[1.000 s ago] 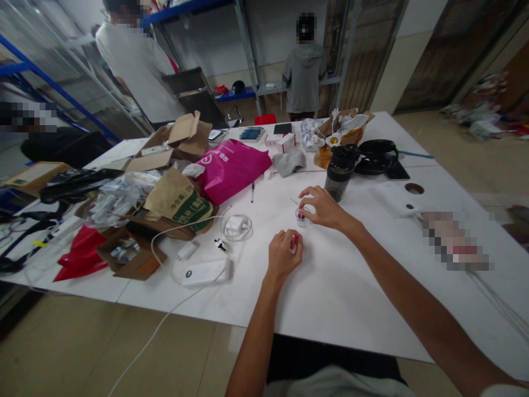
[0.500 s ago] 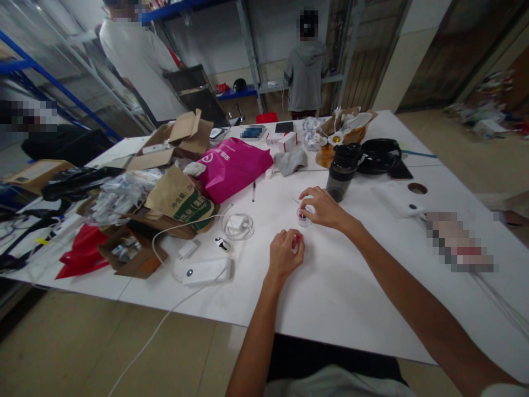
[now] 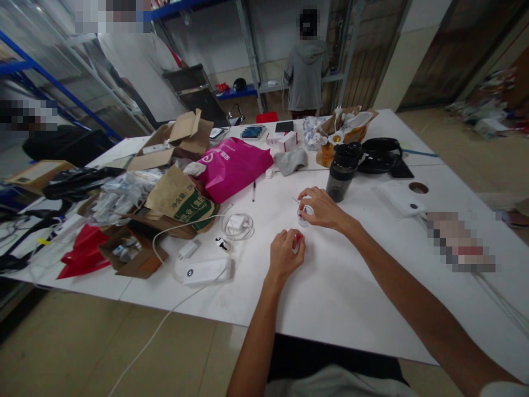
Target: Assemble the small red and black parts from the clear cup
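Note:
My left hand (image 3: 286,253) rests on the white table (image 3: 339,286) with its fingers curled round a small red object (image 3: 296,239). Most of that object is hidden, so its kind is unclear. Just beyond it, my right hand (image 3: 322,208) is bent in a pinch over a small clear round container (image 3: 305,221) with something reddish inside. A thin dark line sticks out by the right fingertips, too fine to name. What the fingertips pinch is hidden. Behind my right hand stands a dark drinking bottle (image 3: 342,172).
To the left are a coiled white cable (image 3: 238,226), a white power bank (image 3: 207,272) and a black pen (image 3: 254,191). Beyond lie a pink bag (image 3: 231,165), a brown paper bag (image 3: 177,201) and open cardboard boxes. A tape roll (image 3: 418,188) sits at right. Other people are in the background.
My right fingers have shifted very slightly over the clear container. The left hand stays in place, holding the small red object.

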Tool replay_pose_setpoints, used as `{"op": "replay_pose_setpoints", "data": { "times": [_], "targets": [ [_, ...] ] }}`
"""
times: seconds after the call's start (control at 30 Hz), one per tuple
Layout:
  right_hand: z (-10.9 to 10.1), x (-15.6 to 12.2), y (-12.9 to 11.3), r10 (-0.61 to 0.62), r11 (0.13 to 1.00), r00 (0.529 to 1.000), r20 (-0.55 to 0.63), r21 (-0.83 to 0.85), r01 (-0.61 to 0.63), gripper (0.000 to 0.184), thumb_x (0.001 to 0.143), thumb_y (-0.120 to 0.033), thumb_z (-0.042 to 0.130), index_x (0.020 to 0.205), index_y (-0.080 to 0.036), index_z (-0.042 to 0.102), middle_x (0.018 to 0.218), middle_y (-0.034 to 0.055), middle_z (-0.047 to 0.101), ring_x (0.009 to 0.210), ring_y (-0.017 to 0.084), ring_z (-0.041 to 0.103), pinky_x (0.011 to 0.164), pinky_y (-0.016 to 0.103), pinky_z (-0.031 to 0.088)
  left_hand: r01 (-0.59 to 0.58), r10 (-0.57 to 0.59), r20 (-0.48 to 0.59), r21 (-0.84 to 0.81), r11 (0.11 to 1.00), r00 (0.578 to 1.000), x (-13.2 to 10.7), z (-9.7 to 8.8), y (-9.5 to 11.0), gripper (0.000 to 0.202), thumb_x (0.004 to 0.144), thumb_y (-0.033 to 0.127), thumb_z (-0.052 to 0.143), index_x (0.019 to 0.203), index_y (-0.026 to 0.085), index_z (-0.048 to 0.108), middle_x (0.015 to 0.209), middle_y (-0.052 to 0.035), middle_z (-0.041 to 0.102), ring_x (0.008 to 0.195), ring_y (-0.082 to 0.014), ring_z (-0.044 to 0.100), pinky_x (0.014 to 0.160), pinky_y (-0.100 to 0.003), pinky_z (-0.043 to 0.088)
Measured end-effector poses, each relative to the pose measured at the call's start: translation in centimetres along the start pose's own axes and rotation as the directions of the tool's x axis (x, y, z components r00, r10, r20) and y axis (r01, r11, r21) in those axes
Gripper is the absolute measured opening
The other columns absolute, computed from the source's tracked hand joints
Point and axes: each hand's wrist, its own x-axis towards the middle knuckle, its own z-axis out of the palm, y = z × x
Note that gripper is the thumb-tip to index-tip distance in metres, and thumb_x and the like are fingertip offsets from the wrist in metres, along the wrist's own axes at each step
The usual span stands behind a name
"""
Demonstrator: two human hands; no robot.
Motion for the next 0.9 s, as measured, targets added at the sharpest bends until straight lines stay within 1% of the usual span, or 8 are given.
{"op": "replay_pose_setpoints", "data": {
  "times": [0.23, 0.37, 0.47, 0.57, 0.63, 0.7, 0.8, 0.9],
  "targets": [
    [-0.7, 0.2, -0.4, -0.007, 1.0, 0.999, -0.045, 0.023, 0.008, 0.006, 0.095, -0.024, 0.073, 0.093, -0.021, 0.077, 0.127, 0.0139, 0.072, 0.119, 0.034, 0.062, 0.102, 0.051, 0.047, 0.0, 0.0, -0.016, 0.012, 1.0, 1.0, 0.0, 0.0, 0.0, 0.007, 0.101, 0.021, 0.067, 0.104, 0.024, 0.063, 0.075, -0.0005, 0.062, 0.076, -0.0213, 0.063, 0.075, -0.036, 0.049],
    [-2.9, 0.2, -1.5, -0.006, 0.996, 0.987, -0.159, 0.09, 0.021, 0.006, 0.098, -0.025, 0.07, 0.096, -0.022, 0.075, 0.128, 0.0127, 0.072, 0.12, 0.033, 0.063, 0.107, 0.051, 0.047, -0.033, 0.03, -0.105, -0.024, 0.999, 0.994, 0.1, -0.1, 0.2, 0.004, 0.105, 0.023, 0.065, 0.109, 0.023, 0.063, 0.077, -0.0005, 0.062, 0.076, -0.0201, 0.062, 0.077, -0.036, 0.051],
    [-5.4, -0.6, -3.0, 0.028, 0.974, 0.962, -0.272, 0.224, 0.035, 0.008, 0.101, -0.029, 0.069, 0.099, -0.023, 0.073, 0.125, 0.0117, 0.071, 0.12, 0.031, 0.065, 0.111, 0.049, 0.049, -0.068, 0.05, -0.203, -0.083, 0.994, 0.978, 0.1, -0.2, 0.5, 0.017, 0.106, 0.025, 0.066, 0.122, 0.021, 0.062, 0.087, -0.0038, 0.066, 0.082, -0.0207, 0.064, 0.08, -0.036, 0.054],
    [-6.8, -2.5, -4.4, 0.123, 0.921, 0.941, -0.314, 0.39, 0.01, 0.014, 0.104, -0.037, 0.068, 0.1, -0.024, 0.073, 0.121, 0.0102, 0.072, 0.114, 0.029, 0.068, 0.102, 0.045, 0.055, -0.084, 0.048, -0.25, -0.133, 0.988, 0.967, 0.0, -0.1, 0.9, 0.036, 0.105, 0.03, 0.07, 0.137, 0.022, 0.058, 0.097, -0.0067, 0.069, 0.087, -0.0211, 0.065, 0.082, -0.037, 0.057],
    [-6.4, -4.6, -5.0, 0.189, 0.864, 0.937, -0.293, 0.503, -0.017, 0.019, 0.104, -0.043, 0.07, 0.099, -0.025, 0.073, 0.115, 0.0092, 0.073, 0.106, 0.027, 0.069, 0.092, 0.043, 0.057, -0.105, 0.062, -0.243, -0.17, 0.98, 0.968, -0.2, 0.2, 1.2, 0.048, 0.103, 0.033, 0.074, 0.145, 0.022, 0.054, 0.103, -0.0077, 0.071, 0.09, -0.0208, 0.067, 0.083, -0.037, 0.059],
    [-5.0, -7.0, -5.2, 0.268, 0.789, 0.928, -0.259, 0.612, -0.057, 0.022, 0.104, -0.047, 0.07, 0.098, -0.026, 0.072, 0.107, 0.0082, 0.074, 0.099, 0.026, 0.069, 0.088, 0.042, 0.058, -0.131, 0.09, -0.197, -0.204, 0.97, 0.976, -0.4, 0.6, 1.4, 0.052, 0.103, 0.035, 0.077, 0.148, 0.022, 0.054, 0.108, -0.0085, 0.073, 0.092, -0.0202, 0.069, 0.083, -0.036, 0.06],
    [-2.2, -10.5, -5.1, 0.439, 0.625, 0.887, -0.145, 0.758, -0.185, 0.028, 0.1, -0.054, 0.075, 0.1, -0.026, 0.072, 0.098, 0.0067, 0.074, 0.09, 0.025, 0.07, 0.085, 0.043, 0.058, -0.155, 0.131, -0.116, -0.234, 0.96, 0.985, -0.6, 1.3, 1.8, 0.034, 0.106, 0.033, 0.072, 0.138, 0.023, 0.063, 0.108, -0.0085, 0.075, 0.091, -0.0193, 0.072, 0.085, -0.036, 0.063],
    [-0.1, -13.0, -4.8, 0.55, 0.467, 0.83, -0.09, 0.858, -0.216, 0.034, 0.097, -0.059, 0.078, 0.099, -0.025, 0.072, 0.088, 0.0046, 0.073, 0.081, 0.023, 0.07, 0.077, 0.041, 0.059, -0.191, 0.176, -0.079, -0.262, 0.946, 0.981, -0.8, 1.9, 2.2, 0.014, 0.109, 0.026, 0.066, 0.122, 0.023, 0.07, 0.106, -0.0079, 0.077, 0.097, -0.0203, 0.074, 0.092, -0.039, 0.064]
  ]
}}
